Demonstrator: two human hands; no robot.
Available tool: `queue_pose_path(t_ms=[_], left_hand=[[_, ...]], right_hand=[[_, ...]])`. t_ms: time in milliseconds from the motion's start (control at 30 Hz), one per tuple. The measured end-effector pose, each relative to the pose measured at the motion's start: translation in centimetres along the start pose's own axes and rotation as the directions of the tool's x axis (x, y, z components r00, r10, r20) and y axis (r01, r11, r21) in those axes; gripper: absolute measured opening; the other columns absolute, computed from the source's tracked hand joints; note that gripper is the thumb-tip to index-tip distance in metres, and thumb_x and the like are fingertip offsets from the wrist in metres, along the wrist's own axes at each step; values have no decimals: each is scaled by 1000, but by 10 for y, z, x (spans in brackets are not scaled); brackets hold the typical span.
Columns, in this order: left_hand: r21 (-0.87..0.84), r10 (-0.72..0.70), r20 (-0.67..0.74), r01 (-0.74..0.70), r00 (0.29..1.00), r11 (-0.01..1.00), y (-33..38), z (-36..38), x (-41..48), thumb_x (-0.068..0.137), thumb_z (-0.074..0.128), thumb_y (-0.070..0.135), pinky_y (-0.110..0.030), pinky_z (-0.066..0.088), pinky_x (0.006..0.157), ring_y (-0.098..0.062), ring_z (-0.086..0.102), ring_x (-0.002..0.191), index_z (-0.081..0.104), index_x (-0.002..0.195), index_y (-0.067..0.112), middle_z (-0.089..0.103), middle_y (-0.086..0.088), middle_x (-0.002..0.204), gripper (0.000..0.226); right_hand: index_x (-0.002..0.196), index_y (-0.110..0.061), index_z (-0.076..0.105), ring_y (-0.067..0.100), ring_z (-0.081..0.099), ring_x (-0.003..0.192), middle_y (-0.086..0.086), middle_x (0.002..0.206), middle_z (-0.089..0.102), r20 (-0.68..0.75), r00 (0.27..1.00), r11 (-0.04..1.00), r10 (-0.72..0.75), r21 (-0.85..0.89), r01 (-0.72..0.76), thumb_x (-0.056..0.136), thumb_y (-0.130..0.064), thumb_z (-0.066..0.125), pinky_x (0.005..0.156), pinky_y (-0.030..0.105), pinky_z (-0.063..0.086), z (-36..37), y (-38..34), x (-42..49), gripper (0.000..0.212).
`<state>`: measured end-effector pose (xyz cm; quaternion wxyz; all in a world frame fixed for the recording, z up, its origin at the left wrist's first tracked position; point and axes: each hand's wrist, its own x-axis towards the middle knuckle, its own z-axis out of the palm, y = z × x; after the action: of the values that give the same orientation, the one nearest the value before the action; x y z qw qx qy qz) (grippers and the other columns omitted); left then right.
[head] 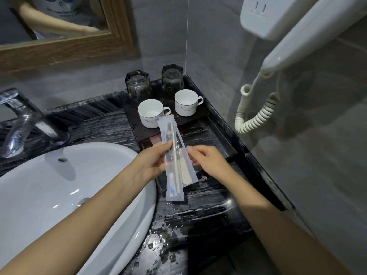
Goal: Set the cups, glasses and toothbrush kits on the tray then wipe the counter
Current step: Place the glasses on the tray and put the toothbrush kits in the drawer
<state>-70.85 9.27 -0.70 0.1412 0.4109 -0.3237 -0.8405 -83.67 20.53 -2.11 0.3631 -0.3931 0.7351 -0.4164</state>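
Left hand (153, 165) pinches two toothbrush kits (174, 159) above the tray (218, 143); right hand (206, 161), fingers loosely curled, holds nothing; slick wrappers may slide apart, dropping onto wet counter (198, 215) before the tray.

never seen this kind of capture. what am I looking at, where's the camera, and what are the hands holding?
There is no robot here. A person wears one wide-angle camera on the head, looking forward and down at their own bare hands, so this single picture is their view of a bathroom counter.

At the back right corner a dark tray carries two upturned glasses and two white cups standing upright. The black marble counter is wet; a white basin and a chrome tap are to the left, and a wall hairdryer hangs on the right.

The left hand holds clear-wrapped toothbrush kits in its grip above the tray's near end. The right hand touches their edge with its fingertips.
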Motion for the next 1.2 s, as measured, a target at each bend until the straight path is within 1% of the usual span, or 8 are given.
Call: queue_pose_path(t_ms=[100,200,300,433,633,933,1033,1200], left_hand=[[9,28,-25,-28,999,1000,2,3,-1,91,51,10,-22,56,48,-10,69,53,63,85,8,72,-1,59,14],[61,52,-104,-46,993,997,1,-1,-1,90,54,10,-17,53,44,-5,65,46,64,78,12,69,4,52,16],[55,52,-143,-45,988,997,0,-10,-1,89,53,7,-22,59,54,-10,68,52,66,87,6,72,-2,57,13],[0,37,-133,-38,990,999,5,-21,-9,93,46,4,-24,58,51,-15,70,55,62,86,-3,73,-10,60,19],[-7,46,-151,-48,987,999,17,-34,-17,91,51,9,-23,59,61,-12,71,59,65,92,2,75,-5,65,16],[-109,57,-188,-79,981,991,31,-46,-27,88,56,11,-26,60,63,-13,71,61,66,91,0,75,-7,68,15],[-116,51,-190,-74,981,990,33,-50,-29,88,56,11,-27,60,65,-14,72,62,67,89,1,75,-8,69,15],[-148,47,-189,-76,981,986,35,-52,-30,89,55,10,-24,60,59,-14,71,61,66,90,-1,75,-8,67,16]], right_hand=[[105,-5,68,8,59,68,2,80,66,-4,996,989,85,121,-84,87,-19,64,61,20,51,7,-9,5,23],[99,-3,70,3,57,65,-5,73,64,-29,991,974,131,190,-123,84,-10,66,59,13,47,5,-8,7,17],[96,-3,71,3,60,71,-5,77,66,-71,986,968,153,209,-135,83,-4,65,60,8,49,-5,-9,9,14],[95,-3,70,12,59,69,1,77,66,-39,969,952,244,198,-231,85,-7,64,62,24,48,-23,-8,14,13],[96,4,69,18,56,61,9,71,62,-13,912,909,410,88,-407,82,-3,63,56,25,45,-30,-3,33,17],[97,9,65,17,50,57,13,74,56,7,883,883,470,12,-470,83,4,59,54,26,46,2,-4,68,16],[95,14,65,26,62,70,19,84,65,-41,894,890,447,-77,-449,80,5,58,68,36,56,11,2,76,18],[73,-5,66,30,67,85,17,93,69,-97,921,900,378,-196,-390,82,0,59,80,48,59,22,1,79,13]])
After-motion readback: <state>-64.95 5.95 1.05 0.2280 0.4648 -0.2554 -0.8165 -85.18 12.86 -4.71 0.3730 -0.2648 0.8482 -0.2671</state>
